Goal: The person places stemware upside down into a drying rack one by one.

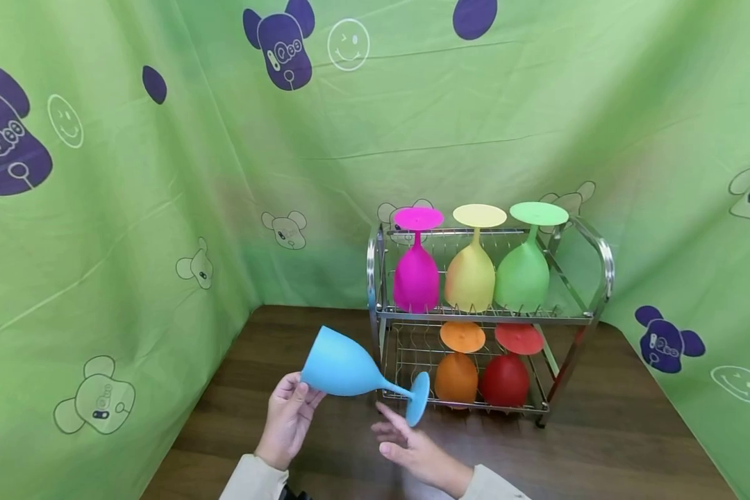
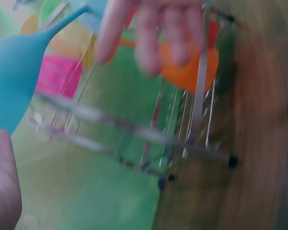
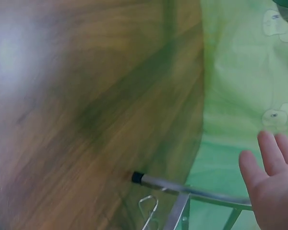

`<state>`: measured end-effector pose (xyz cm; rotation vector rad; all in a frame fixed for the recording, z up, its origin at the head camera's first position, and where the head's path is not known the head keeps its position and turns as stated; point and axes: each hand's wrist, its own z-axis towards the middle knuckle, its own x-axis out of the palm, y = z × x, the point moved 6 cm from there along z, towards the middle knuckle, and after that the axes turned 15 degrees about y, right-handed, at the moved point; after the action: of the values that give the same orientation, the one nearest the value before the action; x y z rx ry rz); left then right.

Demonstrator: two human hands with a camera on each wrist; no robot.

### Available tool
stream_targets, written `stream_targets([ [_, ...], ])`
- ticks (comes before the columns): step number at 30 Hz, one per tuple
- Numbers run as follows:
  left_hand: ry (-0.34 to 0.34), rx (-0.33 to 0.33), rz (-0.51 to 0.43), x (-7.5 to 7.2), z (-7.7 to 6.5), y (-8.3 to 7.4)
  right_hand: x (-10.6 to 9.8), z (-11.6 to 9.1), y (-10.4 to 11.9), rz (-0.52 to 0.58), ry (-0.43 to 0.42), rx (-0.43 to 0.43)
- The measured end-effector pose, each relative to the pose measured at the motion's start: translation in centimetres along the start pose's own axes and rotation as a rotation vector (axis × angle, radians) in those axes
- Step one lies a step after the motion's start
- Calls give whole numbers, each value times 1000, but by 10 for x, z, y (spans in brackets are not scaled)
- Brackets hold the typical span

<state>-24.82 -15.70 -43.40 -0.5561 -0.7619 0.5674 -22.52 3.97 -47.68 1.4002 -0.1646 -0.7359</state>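
A blue goblet (image 1: 344,364) lies tilted in the air in front of the rack, its bowl toward the left and its round foot toward the right. My left hand (image 1: 289,417) grips the bowl near the rim, thumb on the near side; in the left wrist view the goblet (image 2: 12,79) fills the left edge. Just below the foot, my right hand (image 1: 415,448) has its fingers extended and holds nothing. In the right wrist view, that hand's spread fingers (image 3: 273,158) show at the right edge.
A two-tier metal rack (image 1: 487,318) stands on the wooden table (image 1: 637,410). Upside down on its top tier are magenta (image 1: 416,278), yellow (image 1: 471,278) and green (image 1: 522,278) goblets; below are orange (image 1: 456,378) and red (image 1: 505,380) ones. Green patterned cloth (image 1: 375,111) surrounds the table.
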Motion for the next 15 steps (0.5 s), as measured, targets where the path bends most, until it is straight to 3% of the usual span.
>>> stream_targets([
  [3,23,3,-28,10,4,14,-5,1,1,157,-86,-14],
  [6,35,-10,-44,20,7,30,-12,-1,3,233,-220,-31],
  [11,60,-82,-64,34,8,59,-27,-12,4,233,-486,62],
  [15,58,-110,-95,43,7,76,-37,-23,7,212,-601,127],
])
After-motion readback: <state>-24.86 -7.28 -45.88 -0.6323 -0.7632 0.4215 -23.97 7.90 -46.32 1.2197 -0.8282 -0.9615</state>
